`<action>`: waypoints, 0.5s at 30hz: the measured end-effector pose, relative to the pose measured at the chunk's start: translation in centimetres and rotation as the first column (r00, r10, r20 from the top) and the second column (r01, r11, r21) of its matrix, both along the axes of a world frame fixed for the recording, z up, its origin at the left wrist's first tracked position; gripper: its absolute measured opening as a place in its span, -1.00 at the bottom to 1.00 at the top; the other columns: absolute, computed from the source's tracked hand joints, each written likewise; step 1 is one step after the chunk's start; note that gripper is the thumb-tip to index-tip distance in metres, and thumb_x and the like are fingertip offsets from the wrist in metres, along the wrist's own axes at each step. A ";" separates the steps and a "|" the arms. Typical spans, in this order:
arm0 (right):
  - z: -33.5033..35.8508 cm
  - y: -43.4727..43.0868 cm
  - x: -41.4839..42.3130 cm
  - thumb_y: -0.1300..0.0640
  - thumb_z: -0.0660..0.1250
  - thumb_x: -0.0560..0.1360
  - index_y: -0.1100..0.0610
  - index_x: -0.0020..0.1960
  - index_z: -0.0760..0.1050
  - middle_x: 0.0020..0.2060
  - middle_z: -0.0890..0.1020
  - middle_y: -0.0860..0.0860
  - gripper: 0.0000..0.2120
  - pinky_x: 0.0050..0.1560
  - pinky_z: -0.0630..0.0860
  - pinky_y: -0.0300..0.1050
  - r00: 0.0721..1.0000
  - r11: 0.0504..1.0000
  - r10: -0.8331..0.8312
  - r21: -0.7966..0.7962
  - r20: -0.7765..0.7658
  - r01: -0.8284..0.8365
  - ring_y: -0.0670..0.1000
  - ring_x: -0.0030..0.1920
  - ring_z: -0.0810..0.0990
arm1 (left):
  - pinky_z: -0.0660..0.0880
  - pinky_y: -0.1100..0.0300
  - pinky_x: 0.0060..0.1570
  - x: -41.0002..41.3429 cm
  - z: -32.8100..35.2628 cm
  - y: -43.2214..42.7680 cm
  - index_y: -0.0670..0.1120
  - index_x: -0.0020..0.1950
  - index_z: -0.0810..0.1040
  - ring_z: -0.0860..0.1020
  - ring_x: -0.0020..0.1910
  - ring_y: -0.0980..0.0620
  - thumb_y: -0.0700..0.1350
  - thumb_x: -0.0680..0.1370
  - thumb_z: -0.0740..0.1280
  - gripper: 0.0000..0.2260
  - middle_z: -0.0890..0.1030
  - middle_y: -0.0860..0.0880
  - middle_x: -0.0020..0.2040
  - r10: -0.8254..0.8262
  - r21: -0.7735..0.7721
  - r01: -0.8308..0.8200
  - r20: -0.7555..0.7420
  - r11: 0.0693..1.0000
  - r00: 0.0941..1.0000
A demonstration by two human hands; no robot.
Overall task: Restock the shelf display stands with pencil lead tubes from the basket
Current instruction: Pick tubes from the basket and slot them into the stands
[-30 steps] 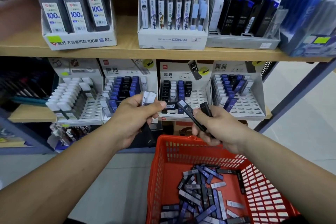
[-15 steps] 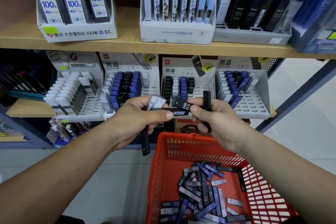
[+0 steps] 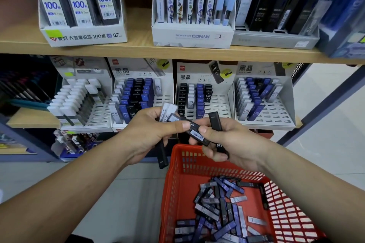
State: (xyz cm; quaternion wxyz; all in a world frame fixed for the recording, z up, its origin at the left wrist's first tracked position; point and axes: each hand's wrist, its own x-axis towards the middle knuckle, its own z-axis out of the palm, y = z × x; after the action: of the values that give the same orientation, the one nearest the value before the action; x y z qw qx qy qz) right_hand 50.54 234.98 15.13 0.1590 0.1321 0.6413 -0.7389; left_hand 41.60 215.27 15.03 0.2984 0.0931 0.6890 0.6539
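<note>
The person stands facing the shelving, both hands raised close together just above the far rim of the red basket (image 3: 178,165). The left hand (image 3: 146,132) is curled round a small bundle. Two pale tubes (image 3: 167,111) stick up past its fingers and a dark tube (image 3: 162,157) hangs down below the palm. Its thumb also presses on one end of a labelled black tube (image 3: 195,133), which lies slanted between the two hands. The right hand (image 3: 237,142) pinches the other end of that tube. It grips two more as well: an upright black tube (image 3: 214,123) rising above the knuckles, and an HB-marked tube (image 3: 219,146) lower in the palm.

Down in the basket lies a heap of loose tubes (image 3: 219,209), blue, black and pale, strewn crosswise over its bottom.

Behind the hands, four white display stands sit side by side on the lower shelf. The leftmost stand (image 3: 83,69) carries white-capped tubes. The second stand (image 3: 128,70) is packed with blue and black ones. The third stand (image 3: 217,108) has its tubes in the left columns, with bare slots beside them. The fourth stand (image 3: 276,119) holds pale, blue and black tubes at its left.

On the upper shelf (image 3: 138,50) stand a box of 100-count leads (image 3: 85,36), a Conan box (image 3: 192,37) and a grey tray (image 3: 274,40) of dark cases.
</note>
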 end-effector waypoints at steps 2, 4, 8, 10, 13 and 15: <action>0.2 -0.7 -0.2 0.23 0.23 0.70 0.18 0.33 0.50 -0.09 0.69 0.16 -0.78 -0.48 0.22 -0.21 0.999 0.999 0.042 0.009 -0.002 -0.042 0.04 -0.35 0.51 | 0.34 0.20 -0.38 -0.3 0.1 -0.3 -0.19 0.03 0.66 0.37 -0.46 0.12 -0.01 0.33 0.62 -0.62 0.51 0.06 -0.41 0.095 0.027 -0.096 0.042 0.995 0.995; 0.5 -1.7 -0.6 0.26 0.22 0.71 0.13 0.29 0.49 -0.13 0.69 0.14 -0.81 -0.47 0.21 -0.18 0.998 0.998 0.057 0.036 -0.018 -0.056 0.06 -0.34 0.54 | 0.34 0.20 -0.35 -0.7 0.3 -0.8 -0.06 -0.09 0.65 0.34 -0.45 0.11 0.08 0.40 0.58 -0.73 0.46 0.07 -0.40 0.157 0.046 -0.162 0.092 0.986 0.983; 0.5 -3.2 -1.3 0.29 0.22 0.70 0.12 0.32 0.49 -0.15 0.68 0.13 -0.77 -0.45 0.24 -0.17 0.995 0.994 0.099 0.048 -0.024 -0.098 0.06 -0.26 0.57 | 0.32 0.23 -0.39 -1.0 1.1 -2.5 -0.06 -0.08 0.66 0.39 -0.49 0.12 0.15 0.54 0.47 -0.73 0.54 -0.04 -0.36 0.083 -0.061 -0.078 0.094 0.995 0.992; 0.3 -3.8 -1.6 0.26 0.27 0.68 0.13 0.29 0.51 -0.14 0.64 0.11 -0.79 -0.45 0.22 -0.18 0.984 0.983 0.175 0.061 -0.026 -0.174 0.05 -0.26 0.56 | 0.34 0.29 -0.45 -1.1 1.2 -3.5 -0.15 0.05 0.69 0.43 -0.49 0.13 0.08 0.56 0.46 -0.70 0.59 -0.07 -0.32 0.065 -0.058 -0.059 0.114 0.997 0.991; -0.4 -4.9 -2.2 0.21 0.34 0.66 0.13 0.15 0.52 -0.14 0.55 0.10 -0.92 -0.48 0.19 -0.21 0.961 0.956 0.272 0.120 -0.039 -0.266 0.04 -0.29 0.54 | 0.34 0.30 -0.47 -1.3 0.7 -5.0 -0.20 0.14 0.68 0.41 -0.47 0.12 0.02 0.56 0.49 -0.69 0.66 -0.15 -0.20 0.050 -0.093 -0.040 0.109 0.995 0.993; -0.7 -5.6 -2.8 0.23 0.32 0.66 0.11 0.08 0.50 -0.14 0.57 0.11 -0.96 -0.48 0.19 -0.22 0.952 0.944 0.303 0.150 -0.036 -0.295 0.04 -0.30 0.53 | 0.32 0.29 -0.47 -1.7 0.5 -6.1 -0.17 0.08 0.70 0.37 -0.47 0.12 -0.04 0.56 0.50 -0.78 0.61 -0.09 -0.26 0.070 -0.082 -0.061 0.108 0.995 0.992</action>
State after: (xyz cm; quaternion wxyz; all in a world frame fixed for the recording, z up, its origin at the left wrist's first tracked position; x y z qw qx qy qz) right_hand 47.73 229.43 14.42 0.2405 0.0227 0.7097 -0.6618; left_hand 39.88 209.21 15.52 0.3179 0.0222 0.6993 0.6399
